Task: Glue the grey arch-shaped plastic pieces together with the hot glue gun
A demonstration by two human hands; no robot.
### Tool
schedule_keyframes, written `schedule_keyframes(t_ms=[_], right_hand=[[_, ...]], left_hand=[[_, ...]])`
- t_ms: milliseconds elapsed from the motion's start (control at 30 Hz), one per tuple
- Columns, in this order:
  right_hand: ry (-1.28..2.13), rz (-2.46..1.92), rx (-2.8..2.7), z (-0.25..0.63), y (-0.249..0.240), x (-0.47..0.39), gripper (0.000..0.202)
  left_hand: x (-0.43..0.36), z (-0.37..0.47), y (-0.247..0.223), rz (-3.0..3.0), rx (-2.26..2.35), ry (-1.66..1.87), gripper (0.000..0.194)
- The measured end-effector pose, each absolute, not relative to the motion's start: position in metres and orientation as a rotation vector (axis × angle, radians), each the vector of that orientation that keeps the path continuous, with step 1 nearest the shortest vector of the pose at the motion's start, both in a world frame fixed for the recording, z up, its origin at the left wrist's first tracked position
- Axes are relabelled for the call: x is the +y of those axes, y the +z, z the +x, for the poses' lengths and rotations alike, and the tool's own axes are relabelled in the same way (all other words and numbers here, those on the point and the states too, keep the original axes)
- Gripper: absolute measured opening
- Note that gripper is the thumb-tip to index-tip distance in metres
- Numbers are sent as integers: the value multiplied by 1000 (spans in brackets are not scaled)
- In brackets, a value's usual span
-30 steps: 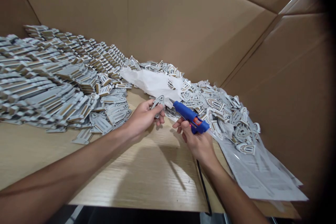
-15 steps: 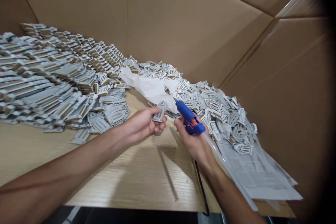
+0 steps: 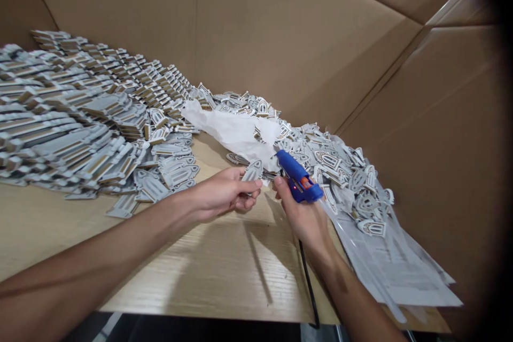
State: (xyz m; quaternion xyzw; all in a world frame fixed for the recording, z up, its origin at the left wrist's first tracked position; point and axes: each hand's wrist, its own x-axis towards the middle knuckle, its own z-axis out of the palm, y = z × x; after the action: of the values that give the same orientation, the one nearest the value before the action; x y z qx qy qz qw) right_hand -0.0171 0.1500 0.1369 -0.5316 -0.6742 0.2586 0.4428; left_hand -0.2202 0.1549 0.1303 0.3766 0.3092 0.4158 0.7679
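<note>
My left hand (image 3: pixel 234 191) pinches a small grey arch-shaped cutout piece (image 3: pixel 253 171) between thumb and fingers, its pointed end up. Wrapped in my right hand (image 3: pixel 302 214) is a blue hot glue gun (image 3: pixel 296 173), with a small red light lit and its nozzle pointing up and left. The nozzle is just right of the piece and apart from it. A clear glue stick (image 3: pixel 360 262) sticks out behind the gun along my forearm, and a black cord (image 3: pixel 308 283) hangs below. My right fingers around the handle are mostly hidden.
Stacked arch pieces (image 3: pixel 72 117) fill the left of the wooden table (image 3: pixel 224 272). A loose heap of arch pieces (image 3: pixel 328 160) lies at right, partly on printed paper sheets (image 3: pixel 396 267). Crumpled white paper (image 3: pixel 228 128) lies between them. Cardboard walls (image 3: pixel 256 26) rise behind and at right.
Both hands have moved slightly right. My left thumb now lies across the lower part of the piece, and the glue gun has shifted right with my right hand.
</note>
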Motion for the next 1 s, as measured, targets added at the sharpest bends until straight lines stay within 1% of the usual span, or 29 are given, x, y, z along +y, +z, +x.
schedule_keyframes(t_ms=[167,300,433,533,600,733,867,1000], right_hand=[[696,-1345,-1629,-21,143,145,39],[708,-1407,-1609,-22,146,142,41],[704,-1403,-1625,-21,144,144,45],[704,-1414,-1625,-20,143,145,47],[696,-1415,-1630,-20,143,145,49],[672,-1416,-1637,-19,141,146,50],[700,-1401,-1618,-20,140,146,50],[717,-1381,-1604,-21,140,146,46]], left_hand=[[155,-219,131,802,701,922,7],[155,-218,135,792,728,966,15],[155,-218,137,806,772,947,10],[156,-218,138,798,803,938,9],[157,-220,138,773,787,926,12],[159,-223,136,718,693,886,20],[160,-225,133,705,690,901,22],[160,-224,133,659,723,883,24]])
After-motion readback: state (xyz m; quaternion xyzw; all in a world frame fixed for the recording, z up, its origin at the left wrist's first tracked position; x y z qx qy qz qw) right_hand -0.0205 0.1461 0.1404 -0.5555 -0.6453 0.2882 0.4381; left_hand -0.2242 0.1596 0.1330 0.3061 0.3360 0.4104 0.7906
